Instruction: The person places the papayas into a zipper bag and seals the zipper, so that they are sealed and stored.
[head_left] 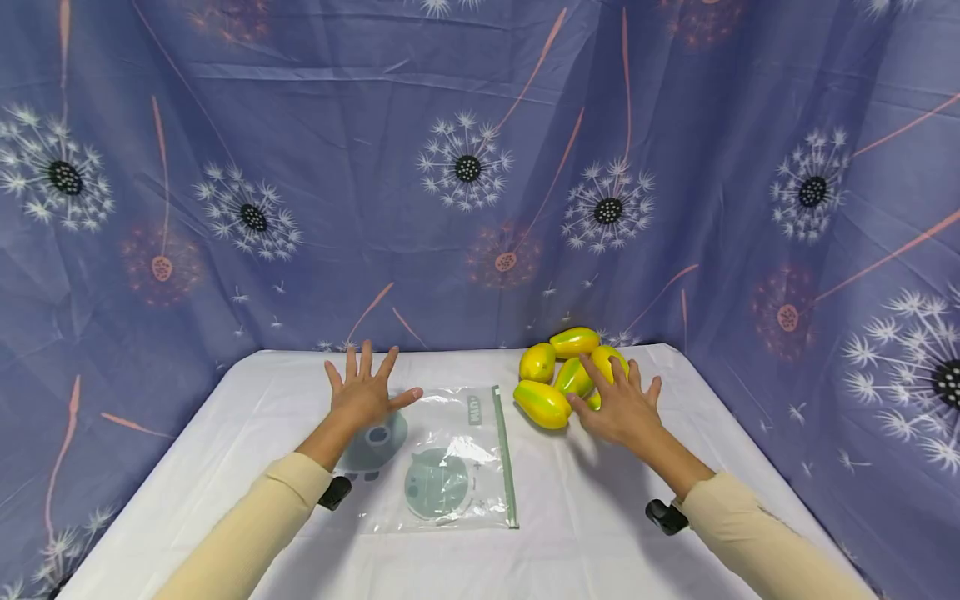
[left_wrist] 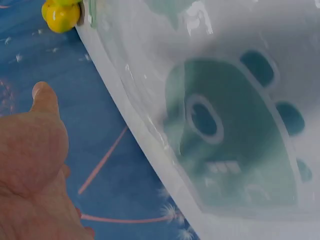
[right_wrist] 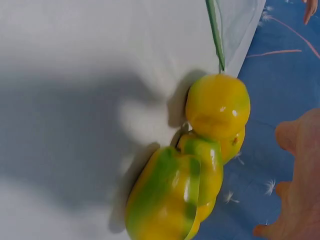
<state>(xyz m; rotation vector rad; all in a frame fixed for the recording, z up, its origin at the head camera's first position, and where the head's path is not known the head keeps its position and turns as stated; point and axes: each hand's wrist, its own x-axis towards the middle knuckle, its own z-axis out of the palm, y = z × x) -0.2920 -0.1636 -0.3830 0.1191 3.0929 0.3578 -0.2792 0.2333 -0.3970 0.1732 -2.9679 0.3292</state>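
A clear plastic zip bag [head_left: 438, 483] with pale green animal prints lies flat on the table, its green zip strip [head_left: 506, 458] on the right side. Over its upper left part I hold my left hand [head_left: 363, 400], fingers spread and straight, gripping nothing. Several yellow-green papayas [head_left: 542, 405] sit in a cluster to the right of the bag. My right hand [head_left: 618, 410], likewise spread and without anything in its grasp, overlaps the cluster's right side in the head view. From the right wrist, the papayas [right_wrist: 218, 106] show beside that hand [right_wrist: 300, 180].
A white cloth covers the table [head_left: 585, 542]. Blue-purple curtains [head_left: 360, 217] with dandelion prints surround it at the back and both sides. A black wrist device [head_left: 666, 517] sits under the right forearm, and another [head_left: 335, 492] by the left.
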